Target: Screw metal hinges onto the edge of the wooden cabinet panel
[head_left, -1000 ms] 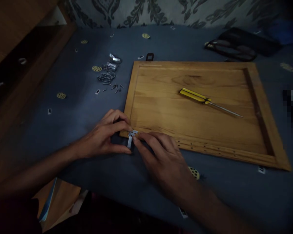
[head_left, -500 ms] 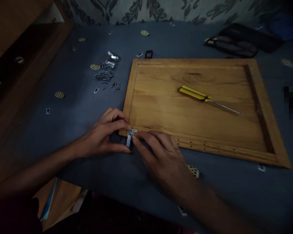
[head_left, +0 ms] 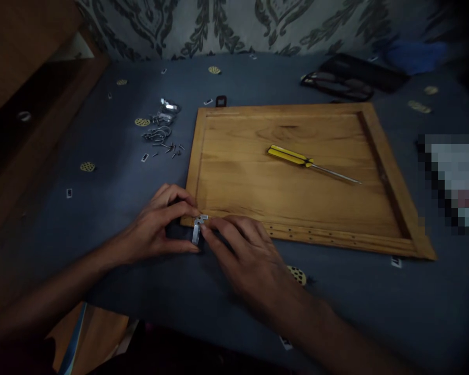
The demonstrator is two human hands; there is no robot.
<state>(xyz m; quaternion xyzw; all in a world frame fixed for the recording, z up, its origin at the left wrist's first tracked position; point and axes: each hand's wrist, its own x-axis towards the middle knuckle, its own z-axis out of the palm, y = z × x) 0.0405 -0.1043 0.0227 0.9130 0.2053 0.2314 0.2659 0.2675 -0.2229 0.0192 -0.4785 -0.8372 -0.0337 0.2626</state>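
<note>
A small metal cabinet hinge (head_left: 196, 233) stands at the near left corner of a framed wooden door panel (head_left: 254, 182). My left hand (head_left: 160, 224) is closed round it, index finger at the top and thumb at the lower end. From the other side, my right hand (head_left: 246, 252) pinches the hinge with its fingertips, its other fingers lying over the panel's near edge. What the right fingertips cover is hidden. On the panel rests a yellow-handled screwdriver (head_left: 289, 155), its shaft pointing right.
Beyond my left hand lie more metal hinges (head_left: 168, 107) and several loose screws (head_left: 174, 150) on the patterned dark cloth (head_left: 113, 135). Eyeglasses (head_left: 340, 86) sit beside a dark case (head_left: 367, 72) at the back right. A wooden cabinet (head_left: 66, 88) borders the left side.
The whole view has shifted, so the panel, tools and hands appear further left. Both hands keep their hold on the hinge at the same corner.
</note>
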